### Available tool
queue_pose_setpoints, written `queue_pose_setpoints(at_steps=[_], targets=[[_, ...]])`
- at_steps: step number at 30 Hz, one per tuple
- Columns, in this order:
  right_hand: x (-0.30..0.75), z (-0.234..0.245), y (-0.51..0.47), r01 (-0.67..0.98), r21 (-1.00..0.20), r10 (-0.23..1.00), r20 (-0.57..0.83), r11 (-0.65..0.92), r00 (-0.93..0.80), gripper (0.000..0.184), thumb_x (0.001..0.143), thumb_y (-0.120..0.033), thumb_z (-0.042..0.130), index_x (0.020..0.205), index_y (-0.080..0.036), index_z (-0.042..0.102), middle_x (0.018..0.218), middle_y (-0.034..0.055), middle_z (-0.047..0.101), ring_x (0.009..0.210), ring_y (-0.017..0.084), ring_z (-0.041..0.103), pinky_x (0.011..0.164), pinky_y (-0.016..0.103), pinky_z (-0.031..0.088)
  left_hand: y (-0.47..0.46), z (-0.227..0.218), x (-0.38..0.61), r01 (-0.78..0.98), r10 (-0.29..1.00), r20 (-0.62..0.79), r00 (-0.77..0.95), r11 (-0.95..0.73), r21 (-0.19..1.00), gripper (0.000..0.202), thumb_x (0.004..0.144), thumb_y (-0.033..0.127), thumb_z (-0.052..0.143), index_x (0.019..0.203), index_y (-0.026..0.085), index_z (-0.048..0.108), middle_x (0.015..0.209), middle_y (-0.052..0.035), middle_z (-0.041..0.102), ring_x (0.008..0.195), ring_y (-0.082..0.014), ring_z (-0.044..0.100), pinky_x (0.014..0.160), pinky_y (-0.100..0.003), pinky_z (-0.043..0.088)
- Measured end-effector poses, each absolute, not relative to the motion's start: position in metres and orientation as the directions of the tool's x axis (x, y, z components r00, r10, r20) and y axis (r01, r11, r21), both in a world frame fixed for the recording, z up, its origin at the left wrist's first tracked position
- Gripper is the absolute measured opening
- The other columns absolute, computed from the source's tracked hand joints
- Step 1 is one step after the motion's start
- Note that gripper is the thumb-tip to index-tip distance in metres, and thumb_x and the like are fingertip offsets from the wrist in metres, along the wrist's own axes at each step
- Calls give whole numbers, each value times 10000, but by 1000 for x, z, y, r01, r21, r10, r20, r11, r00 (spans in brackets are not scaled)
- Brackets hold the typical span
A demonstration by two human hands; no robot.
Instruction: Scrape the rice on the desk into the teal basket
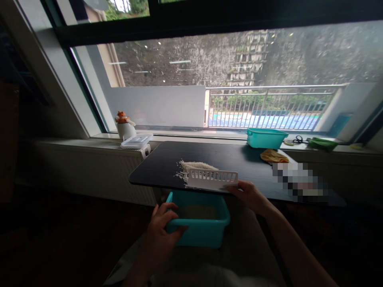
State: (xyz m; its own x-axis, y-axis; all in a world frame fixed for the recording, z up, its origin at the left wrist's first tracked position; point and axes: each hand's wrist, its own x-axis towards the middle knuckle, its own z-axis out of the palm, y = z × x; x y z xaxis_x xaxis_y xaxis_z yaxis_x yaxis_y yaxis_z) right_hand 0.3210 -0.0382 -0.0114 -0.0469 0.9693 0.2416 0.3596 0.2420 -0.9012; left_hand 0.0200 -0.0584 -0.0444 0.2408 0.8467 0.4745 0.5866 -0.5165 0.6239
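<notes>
My left hand [164,225] grips the left side of a turquoise plastic bin [197,233], its fingers over the rim. The bin sits below the near edge of the dark table [158,165], with a layer of pale stuff dimly visible inside. In my right hand [248,195] is a white slotted plastic divider [209,183], held at its right end and standing on the tabletop near the edge. Behind and left of the divider lies a heap of white grains [199,164], looking like rice, with some scattered loose around it.
A second turquoise bin [266,138] stands at the table's back right. Near it are a yellowish cloth [273,156], black scissors [298,139] and a green container [322,144]. At left, a clear plastic box [137,140] and a white pot [125,130] stand by the window.
</notes>
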Motion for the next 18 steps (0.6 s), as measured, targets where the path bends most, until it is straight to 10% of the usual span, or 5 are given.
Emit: queue_pose_setpoints(at_steps=[18], targets=[[311,-10,-38,328,-913,969,239,244,-56,340,758,-398,653,1013,-184,718,988,59,738,992,303,641,917,479,479,-57,-46,19,581,863,442,245,-496,645,93,699,249,668,643,214,603,1006,-41,610,969,-239,605,873,-412,488]])
